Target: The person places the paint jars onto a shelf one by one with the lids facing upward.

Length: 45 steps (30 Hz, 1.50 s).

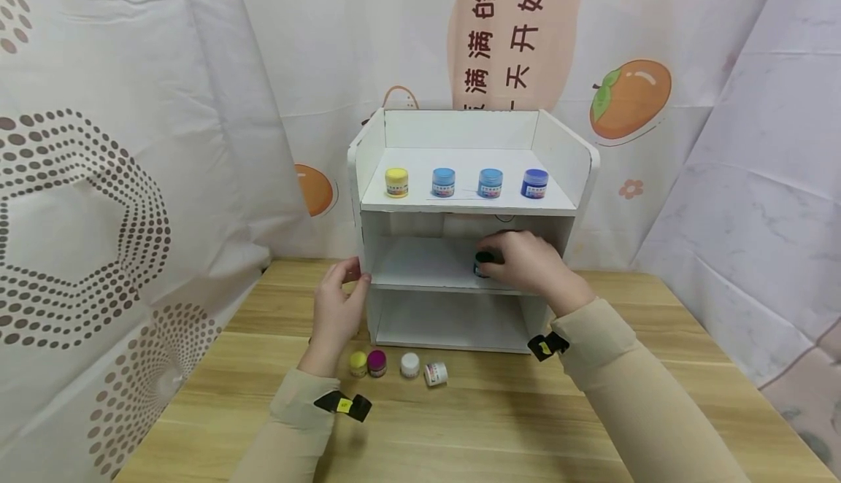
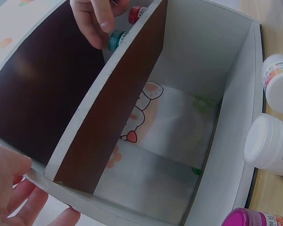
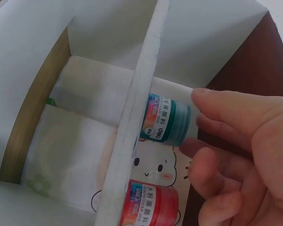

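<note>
My right hand [image 1: 525, 260] is at the right part of the shelf unit's middle shelf. A teal paint jar [image 3: 165, 120] stands upright there, near the shelf's front edge. In the right wrist view, the thumb and fingers spread around the jar's lid, with a gap between thumb and lid. Beside it stands a red paint jar [image 3: 151, 205], hidden behind the hand in the head view. My left hand [image 1: 338, 308] is at the left side panel of the white shelf unit [image 1: 460, 202], its thumb by the front edge and its fingers loosely bent.
Along the top shelf stand a yellow jar [image 1: 397, 182], two light blue jars [image 1: 443, 182] and a dark blue jar [image 1: 535, 184]. On the wooden table [image 1: 460, 424] before the unit are a yellow jar [image 1: 358, 364], a purple jar [image 1: 377, 363] and two white jars [image 1: 410, 365], one tipped over.
</note>
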{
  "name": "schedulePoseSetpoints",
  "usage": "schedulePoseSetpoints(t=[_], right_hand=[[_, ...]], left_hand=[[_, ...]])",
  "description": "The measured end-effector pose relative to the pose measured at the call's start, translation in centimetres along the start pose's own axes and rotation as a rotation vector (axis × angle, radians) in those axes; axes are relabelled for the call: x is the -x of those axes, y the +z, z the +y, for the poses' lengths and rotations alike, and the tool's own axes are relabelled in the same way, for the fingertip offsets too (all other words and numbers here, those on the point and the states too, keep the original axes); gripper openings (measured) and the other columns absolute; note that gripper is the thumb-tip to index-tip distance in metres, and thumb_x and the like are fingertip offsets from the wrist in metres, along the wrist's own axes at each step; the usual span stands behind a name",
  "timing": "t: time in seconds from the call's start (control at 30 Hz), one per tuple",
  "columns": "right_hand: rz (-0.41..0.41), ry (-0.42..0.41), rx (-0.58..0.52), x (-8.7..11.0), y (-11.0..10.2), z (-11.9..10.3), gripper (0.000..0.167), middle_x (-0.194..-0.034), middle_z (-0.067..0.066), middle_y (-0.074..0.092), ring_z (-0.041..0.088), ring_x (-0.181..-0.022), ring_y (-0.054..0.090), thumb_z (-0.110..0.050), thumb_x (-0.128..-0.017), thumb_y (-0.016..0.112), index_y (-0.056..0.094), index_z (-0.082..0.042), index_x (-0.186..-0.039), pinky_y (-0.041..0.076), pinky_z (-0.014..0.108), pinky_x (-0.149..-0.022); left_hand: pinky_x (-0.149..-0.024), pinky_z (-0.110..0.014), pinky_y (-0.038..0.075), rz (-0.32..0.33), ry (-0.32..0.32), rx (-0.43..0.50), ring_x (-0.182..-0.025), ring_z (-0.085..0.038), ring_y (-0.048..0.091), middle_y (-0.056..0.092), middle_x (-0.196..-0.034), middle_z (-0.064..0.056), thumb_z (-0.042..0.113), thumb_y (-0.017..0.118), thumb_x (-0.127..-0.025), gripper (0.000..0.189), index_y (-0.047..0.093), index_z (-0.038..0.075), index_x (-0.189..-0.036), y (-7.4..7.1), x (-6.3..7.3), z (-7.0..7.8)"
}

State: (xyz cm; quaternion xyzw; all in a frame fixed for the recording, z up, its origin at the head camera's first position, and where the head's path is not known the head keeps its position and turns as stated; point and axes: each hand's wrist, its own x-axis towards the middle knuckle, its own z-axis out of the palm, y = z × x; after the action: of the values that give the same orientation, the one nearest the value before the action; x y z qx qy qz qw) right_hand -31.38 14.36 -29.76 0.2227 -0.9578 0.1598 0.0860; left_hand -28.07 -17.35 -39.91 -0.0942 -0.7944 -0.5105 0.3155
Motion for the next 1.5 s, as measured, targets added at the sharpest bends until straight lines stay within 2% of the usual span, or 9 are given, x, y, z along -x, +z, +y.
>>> schedulePoseSetpoints(t=[0.2,0.5,0.6,0.73,0.83,1.07,1.23,1.37,1.5], right_hand=[[0.029,-0.027,0.006,0.9,-0.2,-0.6,0.038,-0.118,0.005,0.073,0.025,-0.101,0.068,-0.030,-0.091,0.078,0.073,-0.015,-0.125,0.053,0.053,-0.084],[0.106,-0.097,-0.005,2.5,0.0,-1.1,0.035,-0.121,0.006,0.071,0.028,-0.108,0.066,-0.029,-0.091,0.078,0.074,-0.015,-0.123,0.052,0.055,-0.087],[0.139,-0.121,-0.020,3.0,0.2,-1.3,0.035,-0.121,0.006,0.071,0.026,-0.104,0.067,-0.029,-0.091,0.078,0.074,-0.014,-0.122,0.053,0.051,-0.085],[0.177,-0.152,-0.078,3.8,0.4,-1.5,0.034,-0.114,0.006,0.072,0.018,-0.081,0.062,-0.026,-0.091,0.079,0.074,-0.011,-0.121,0.052,0.040,-0.071],[0.203,-0.170,-0.135,4.4,0.6,-1.6,0.031,-0.107,0.004,0.072,0.012,-0.070,0.055,-0.024,-0.091,0.080,0.075,-0.011,-0.119,0.048,0.033,-0.063],[0.275,-0.206,-0.188,5.7,1.3,-1.9,0.030,-0.105,0.002,0.071,0.007,-0.071,0.057,-0.023,-0.090,0.081,0.075,-0.014,-0.118,0.047,0.031,-0.060],[0.330,-0.233,-0.239,6.6,1.9,-2.0,0.028,-0.108,0.003,0.072,0.005,-0.073,0.059,-0.019,-0.088,0.082,0.076,-0.015,-0.115,0.051,0.030,-0.060],[0.340,-0.243,-0.295,7.3,2.5,-2.2,0.029,-0.107,0.003,0.072,0.006,-0.073,0.060,-0.015,-0.087,0.083,0.075,-0.013,-0.115,0.054,0.029,-0.061],[0.342,-0.240,-0.331,7.8,3.0,-2.3,0.030,-0.103,-0.003,0.070,0.007,-0.074,0.059,-0.016,-0.088,0.083,0.075,-0.012,-0.116,0.053,0.027,-0.060]], left_hand=[[-0.077,-0.048,0.057,-0.001,0.003,-0.008,-0.105,-0.030,0.066,0.067,-0.113,-0.014,0.010,0.069,-0.097,0.029,0.066,-0.001,-0.124,0.1,0.0,-0.1],[-0.078,-0.049,0.057,0.000,0.004,-0.009,-0.106,-0.031,0.065,0.067,-0.113,-0.014,0.010,0.068,-0.097,0.030,0.065,-0.001,-0.125,0.1,0.1,0.0],[-0.078,-0.048,0.057,-0.002,-0.005,-0.012,-0.106,-0.030,0.065,0.066,-0.113,-0.014,0.010,0.068,-0.098,0.029,0.065,-0.001,-0.125,0.1,0.1,0.0],[-0.078,-0.047,0.057,-0.004,-0.015,-0.019,-0.106,-0.029,0.066,0.067,-0.113,-0.013,0.010,0.068,-0.098,0.029,0.065,-0.001,-0.125,0.0,0.1,-0.1],[-0.077,-0.048,0.057,-0.005,-0.008,-0.019,-0.106,-0.029,0.066,0.067,-0.113,-0.014,0.010,0.068,-0.097,0.030,0.065,-0.001,-0.125,0.0,0.0,-0.1],[-0.075,-0.048,0.058,0.010,0.024,-0.022,-0.105,-0.031,0.067,0.067,-0.112,-0.014,0.008,0.069,-0.096,0.030,0.066,-0.002,-0.124,0.1,0.1,-0.1],[-0.076,-0.047,0.057,0.006,0.013,-0.018,-0.105,-0.030,0.066,0.067,-0.112,-0.014,0.009,0.069,-0.096,0.030,0.066,-0.001,-0.124,0.2,0.1,-0.1],[-0.077,-0.048,0.057,0.001,0.002,-0.016,-0.106,-0.030,0.066,0.067,-0.112,-0.013,0.010,0.069,-0.097,0.030,0.066,-0.001,-0.124,0.1,0.1,0.0],[-0.077,-0.048,0.058,0.003,0.001,-0.009,-0.105,-0.030,0.066,0.067,-0.111,-0.014,0.010,0.068,-0.097,0.030,0.066,-0.001,-0.124,0.1,0.0,0.1]])
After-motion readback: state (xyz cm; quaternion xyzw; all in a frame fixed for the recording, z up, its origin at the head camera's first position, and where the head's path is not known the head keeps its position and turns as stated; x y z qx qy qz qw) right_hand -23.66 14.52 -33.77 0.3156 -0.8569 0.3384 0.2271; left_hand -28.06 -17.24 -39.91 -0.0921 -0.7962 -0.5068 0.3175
